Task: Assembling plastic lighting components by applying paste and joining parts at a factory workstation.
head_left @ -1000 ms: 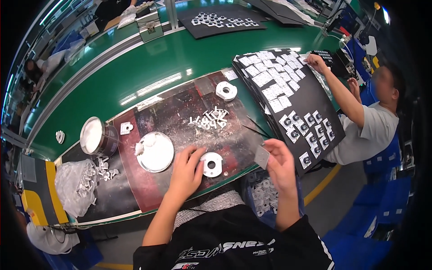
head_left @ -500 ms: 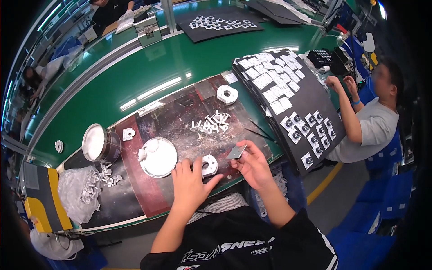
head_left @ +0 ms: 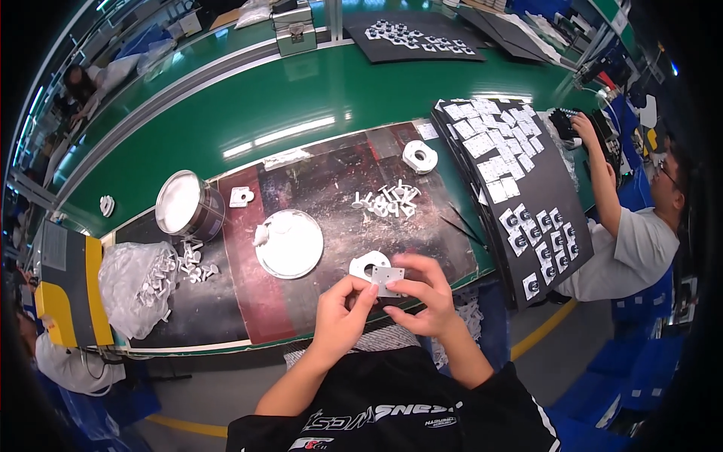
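Observation:
Between my two hands is a small light-grey square plate [head_left: 385, 279] with little holes, its flat face tilted up toward me. My right hand [head_left: 429, 301] grips its right side with thumb and fingers. At the plate's left edge, my left hand [head_left: 343, 315] is closed in a pinch on it. Just behind the plate, a white round housing [head_left: 367, 264] with a central opening lies on the worktop, partly covered by it. Farther back sits a second white round housing [head_left: 419, 157]. White mushroom-shaped pieces [head_left: 388, 200] are heaped between the two housings.
A white-coated lid [head_left: 305, 252] and an open tin [head_left: 181, 205] stand left, beside a plastic bag [head_left: 134, 290] of white pieces. Black boards [head_left: 553, 248] with white cards and dark round parts lie right. Tweezers [head_left: 461, 223] rest near them. A co-worker [head_left: 633, 241] sits at right.
My left hand has left the white round housing and come to the plate's left edge. The plate has turned face-up toward me. The co-worker's hand has reached farther away; the whole view has shifted.

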{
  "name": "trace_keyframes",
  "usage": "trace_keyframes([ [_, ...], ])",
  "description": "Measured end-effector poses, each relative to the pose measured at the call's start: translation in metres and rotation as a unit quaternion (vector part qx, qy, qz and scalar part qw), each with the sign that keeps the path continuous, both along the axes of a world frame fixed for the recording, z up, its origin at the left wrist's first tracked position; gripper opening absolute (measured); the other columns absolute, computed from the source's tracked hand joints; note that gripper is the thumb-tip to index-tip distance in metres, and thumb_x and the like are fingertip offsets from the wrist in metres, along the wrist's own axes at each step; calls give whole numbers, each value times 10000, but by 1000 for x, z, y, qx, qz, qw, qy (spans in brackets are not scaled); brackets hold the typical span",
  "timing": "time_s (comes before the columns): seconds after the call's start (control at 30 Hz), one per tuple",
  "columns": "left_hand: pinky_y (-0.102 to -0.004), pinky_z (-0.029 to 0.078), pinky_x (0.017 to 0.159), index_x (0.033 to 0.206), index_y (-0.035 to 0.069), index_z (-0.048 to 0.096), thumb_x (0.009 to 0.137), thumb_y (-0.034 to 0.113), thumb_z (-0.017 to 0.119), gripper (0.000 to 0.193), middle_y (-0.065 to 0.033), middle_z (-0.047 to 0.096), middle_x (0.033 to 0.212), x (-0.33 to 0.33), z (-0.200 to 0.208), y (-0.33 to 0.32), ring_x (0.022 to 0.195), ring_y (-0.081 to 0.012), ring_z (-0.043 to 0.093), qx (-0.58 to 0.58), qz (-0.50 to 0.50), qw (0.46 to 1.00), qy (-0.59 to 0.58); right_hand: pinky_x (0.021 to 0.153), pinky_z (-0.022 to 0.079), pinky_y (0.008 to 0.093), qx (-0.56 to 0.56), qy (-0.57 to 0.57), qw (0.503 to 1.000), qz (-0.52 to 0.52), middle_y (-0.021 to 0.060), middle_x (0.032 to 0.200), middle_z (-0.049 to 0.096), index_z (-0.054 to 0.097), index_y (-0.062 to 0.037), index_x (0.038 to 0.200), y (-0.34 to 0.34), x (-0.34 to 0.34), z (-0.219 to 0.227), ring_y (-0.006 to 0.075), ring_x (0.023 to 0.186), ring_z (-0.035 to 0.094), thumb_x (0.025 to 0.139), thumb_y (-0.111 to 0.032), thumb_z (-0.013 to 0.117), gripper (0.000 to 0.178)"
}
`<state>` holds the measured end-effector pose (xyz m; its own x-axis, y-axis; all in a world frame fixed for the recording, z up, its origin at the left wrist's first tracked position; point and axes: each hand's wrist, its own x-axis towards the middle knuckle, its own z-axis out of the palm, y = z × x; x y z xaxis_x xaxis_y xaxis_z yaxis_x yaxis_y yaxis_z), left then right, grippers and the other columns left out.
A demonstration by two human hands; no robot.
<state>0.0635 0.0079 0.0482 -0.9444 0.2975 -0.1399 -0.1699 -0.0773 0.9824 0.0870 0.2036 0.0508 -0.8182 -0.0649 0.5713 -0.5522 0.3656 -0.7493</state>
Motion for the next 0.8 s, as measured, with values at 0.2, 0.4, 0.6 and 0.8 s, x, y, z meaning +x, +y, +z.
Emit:
trace_keyframes([
  [0.2,-335,473,671,998,5,697,965,132,723,133,-94,661,843,1,6,-4,744,-188,605,-150,-23,978,142,911,575,408,142,28,990,-2,174,1248,692,717,-39,1092,10,-2,5,351,1125,690,745,-61,884,386],
  [0.4,-480,424,1019,1451,37,518,867,270,794,686,-202,559,1394,-28,-1,-6,1247,-376,544,-374,-39,834,403,1080,489,372,-270,-238,933,-15,178,1315,675,615,26,1246,12,9,-14,243,1231,644,901,-43,793,394],
  [0.6,-433,451,815,1579,42,383,779,436,864,1014,-130,567,1086,-7,-16,-1,965,-328,584,-454,-63,819,347,991,521,313,-360,-250,899,11,167,1324,678,663,23,1225,14,10,-16,182,1165,658,933,-59,774,323],
  [0.8,-440,470,802,1484,33,489,728,412,899,940,-138,571,1030,-4,-28,-5,924,-336,609,-407,-38,859,309,892,519,350,106,-90,990,-38,86,1221,743,788,-96,1050,4,2,8,281,1064,678,743,-94,870,318],
])
